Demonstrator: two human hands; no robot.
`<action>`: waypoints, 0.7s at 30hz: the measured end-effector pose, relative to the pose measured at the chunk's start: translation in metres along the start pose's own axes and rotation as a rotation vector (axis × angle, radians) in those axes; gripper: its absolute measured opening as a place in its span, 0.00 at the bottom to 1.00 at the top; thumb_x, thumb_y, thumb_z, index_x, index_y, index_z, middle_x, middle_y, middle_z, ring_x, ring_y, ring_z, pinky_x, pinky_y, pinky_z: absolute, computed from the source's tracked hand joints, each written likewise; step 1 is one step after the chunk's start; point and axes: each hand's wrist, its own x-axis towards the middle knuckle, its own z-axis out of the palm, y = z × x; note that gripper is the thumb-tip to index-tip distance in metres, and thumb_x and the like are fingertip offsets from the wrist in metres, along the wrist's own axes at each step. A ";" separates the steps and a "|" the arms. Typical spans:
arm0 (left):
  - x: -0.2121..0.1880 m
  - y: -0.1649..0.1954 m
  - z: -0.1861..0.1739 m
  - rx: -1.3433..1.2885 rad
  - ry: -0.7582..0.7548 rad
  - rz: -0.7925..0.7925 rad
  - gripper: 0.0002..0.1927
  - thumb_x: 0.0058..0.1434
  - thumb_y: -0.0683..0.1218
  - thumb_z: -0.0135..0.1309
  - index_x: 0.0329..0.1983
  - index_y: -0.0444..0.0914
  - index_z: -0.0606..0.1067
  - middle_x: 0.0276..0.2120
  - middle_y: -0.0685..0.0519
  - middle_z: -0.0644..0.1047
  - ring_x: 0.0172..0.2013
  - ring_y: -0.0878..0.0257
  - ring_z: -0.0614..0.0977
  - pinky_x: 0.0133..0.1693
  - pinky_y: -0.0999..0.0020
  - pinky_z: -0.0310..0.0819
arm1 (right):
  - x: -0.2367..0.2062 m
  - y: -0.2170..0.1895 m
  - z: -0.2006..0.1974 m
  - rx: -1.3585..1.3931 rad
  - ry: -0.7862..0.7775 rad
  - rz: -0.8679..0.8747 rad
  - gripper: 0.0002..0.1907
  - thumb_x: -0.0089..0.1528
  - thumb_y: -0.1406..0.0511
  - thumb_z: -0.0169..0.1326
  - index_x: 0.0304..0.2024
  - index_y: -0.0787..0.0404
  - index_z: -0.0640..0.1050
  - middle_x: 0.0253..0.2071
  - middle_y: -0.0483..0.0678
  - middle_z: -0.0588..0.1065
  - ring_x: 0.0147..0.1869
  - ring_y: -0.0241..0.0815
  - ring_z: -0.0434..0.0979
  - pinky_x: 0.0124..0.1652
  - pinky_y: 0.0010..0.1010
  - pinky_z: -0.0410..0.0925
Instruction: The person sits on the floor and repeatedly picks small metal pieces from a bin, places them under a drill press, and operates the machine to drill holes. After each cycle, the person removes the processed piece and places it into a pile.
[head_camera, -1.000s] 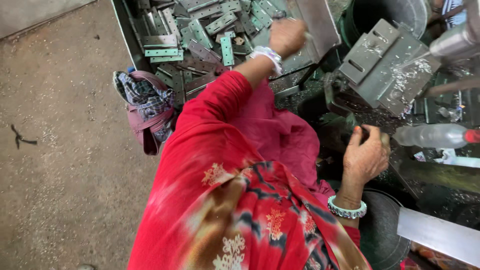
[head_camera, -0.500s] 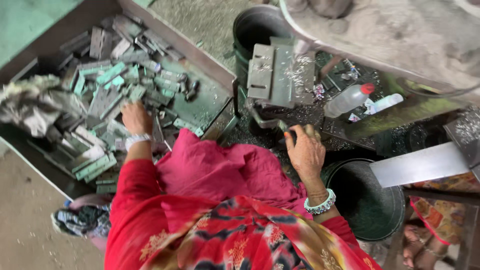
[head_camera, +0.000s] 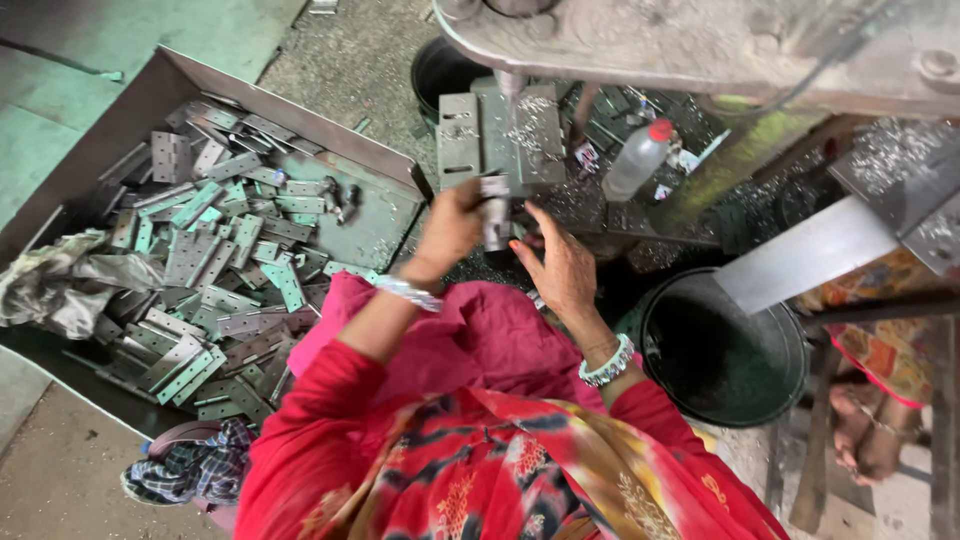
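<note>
Beneath a drill press, the left hand has its fingers clamped on a hinge, right hand fingers apart just beside it, tray of hinges left.

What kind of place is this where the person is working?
Probably a small metal workshop. A big tray holds piles of flat metal plates, both hands hold one such piece under a heavy machine, and metal shavings lie around.
</note>
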 end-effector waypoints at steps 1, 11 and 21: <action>-0.003 0.013 0.029 0.118 0.065 0.140 0.18 0.63 0.41 0.60 0.54 0.28 0.74 0.39 0.39 0.82 0.40 0.57 0.85 0.42 0.61 0.78 | -0.002 0.008 0.002 -0.019 0.091 -0.070 0.32 0.60 0.62 0.62 0.66 0.57 0.70 0.48 0.55 0.79 0.52 0.53 0.80 0.50 0.42 0.70; 0.004 -0.004 0.054 -0.429 -0.004 -0.274 0.18 0.60 0.39 0.62 0.52 0.26 0.77 0.39 0.46 0.82 0.36 0.61 0.86 0.35 0.65 0.82 | 0.010 0.075 0.030 0.935 -0.062 0.148 0.28 0.65 0.68 0.60 0.65 0.73 0.68 0.45 0.52 0.79 0.43 0.38 0.82 0.43 0.30 0.77; 0.012 -0.026 0.053 -0.505 0.064 -0.351 0.16 0.64 0.39 0.60 0.54 0.27 0.79 0.40 0.46 0.83 0.36 0.61 0.83 0.36 0.66 0.80 | 0.014 0.094 0.026 0.900 -0.032 0.133 0.29 0.71 0.62 0.60 0.70 0.72 0.73 0.43 0.44 0.74 0.43 0.32 0.69 0.44 0.24 0.66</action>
